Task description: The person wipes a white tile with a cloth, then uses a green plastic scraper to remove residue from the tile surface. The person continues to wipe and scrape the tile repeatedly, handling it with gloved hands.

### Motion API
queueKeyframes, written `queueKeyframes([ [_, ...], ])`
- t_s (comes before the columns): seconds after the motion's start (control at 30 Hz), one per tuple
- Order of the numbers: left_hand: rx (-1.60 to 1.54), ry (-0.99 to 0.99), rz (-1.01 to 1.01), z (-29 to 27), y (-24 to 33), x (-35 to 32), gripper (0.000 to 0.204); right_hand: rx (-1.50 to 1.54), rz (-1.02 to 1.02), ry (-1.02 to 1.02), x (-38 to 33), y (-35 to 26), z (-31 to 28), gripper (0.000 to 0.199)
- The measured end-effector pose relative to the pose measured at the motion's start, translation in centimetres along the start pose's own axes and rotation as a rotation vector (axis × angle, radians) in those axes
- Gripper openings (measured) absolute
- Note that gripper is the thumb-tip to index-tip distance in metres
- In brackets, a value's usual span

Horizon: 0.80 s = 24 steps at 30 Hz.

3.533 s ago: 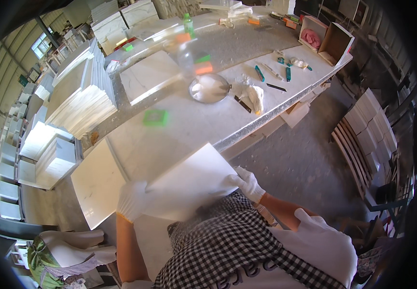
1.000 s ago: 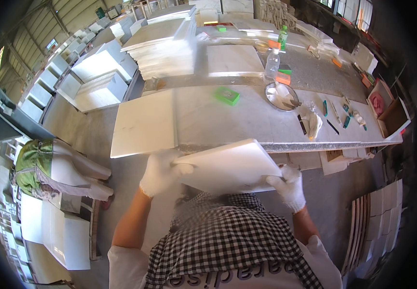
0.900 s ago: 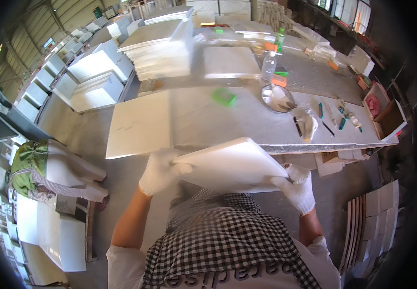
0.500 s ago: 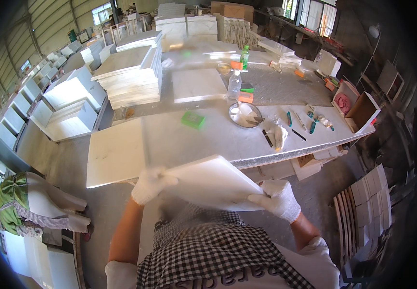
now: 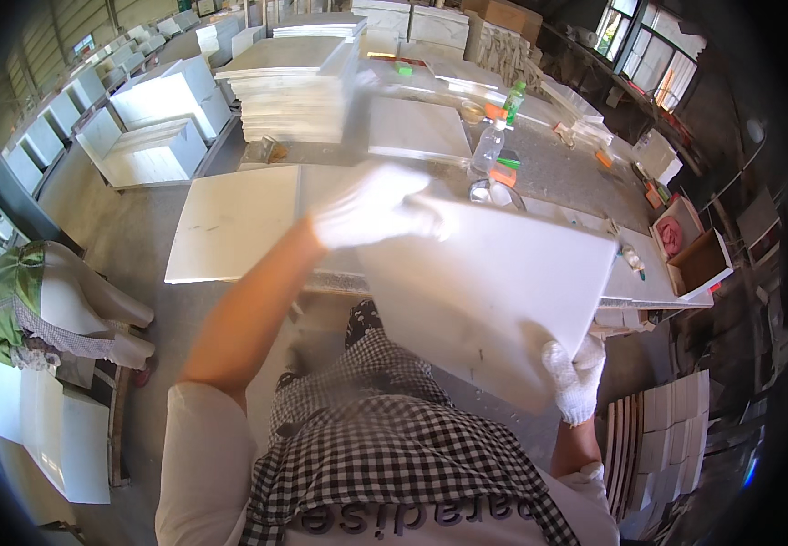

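A white stone slab [image 5: 494, 282] is tilted up in front of me, its broad face toward me. My left hand [image 5: 380, 211], in a white knit glove and slightly blurred, grips its upper left corner. At the lower right edge, my right hand [image 5: 578, 378], gloved the same way, is closed on the slab with the thumb across the face. Behind the slab is the grey workbench [image 5: 335, 259], and another white slab [image 5: 234, 223] lies on its left end. The raised slab partly hides a round metal bowl [image 5: 508, 197] and the small tools near it.
A tall stack of slabs [image 5: 289, 91] stands beyond the bench, and one slab [image 5: 418, 127] lies flat nearby. Bottles [image 5: 488, 150] and an open box [image 5: 699, 264] are to the right. Lower right are stacked pieces [image 5: 658, 446]. A person [image 5: 66, 305] bends over at left.
The slab has risen and tilted up, now covering part of the bench. My left hand has moved up and forward along with it; my right has shifted slightly right. My view has turned.
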<state>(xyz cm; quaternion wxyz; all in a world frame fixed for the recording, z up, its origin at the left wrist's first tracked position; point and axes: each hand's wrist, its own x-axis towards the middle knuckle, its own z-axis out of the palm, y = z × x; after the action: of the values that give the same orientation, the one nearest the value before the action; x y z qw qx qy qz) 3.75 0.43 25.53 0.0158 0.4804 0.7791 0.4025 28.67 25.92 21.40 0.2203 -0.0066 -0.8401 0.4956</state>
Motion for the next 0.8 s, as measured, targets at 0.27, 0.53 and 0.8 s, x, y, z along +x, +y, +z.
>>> queueKeyframes([
  [0.27, 0.153, 0.025, 0.240, -2.2, 1.5, 6.6, 0.046, -0.029, -0.190, 0.268, 0.9, 1.7, 2.7, 0.025],
  [0.53, 0.237, -0.136, 0.323, -1.6, -0.6, 8.4, 0.026, -0.396, -0.321, 0.341, -0.3, 8.3, 10.0, 0.028],
  [0.8, 0.384, -0.219, 0.353, -1.3, -1.2, 8.7, 0.022, -0.296, -0.285, 0.477, -1.7, 9.5, 14.7, 0.025],
])
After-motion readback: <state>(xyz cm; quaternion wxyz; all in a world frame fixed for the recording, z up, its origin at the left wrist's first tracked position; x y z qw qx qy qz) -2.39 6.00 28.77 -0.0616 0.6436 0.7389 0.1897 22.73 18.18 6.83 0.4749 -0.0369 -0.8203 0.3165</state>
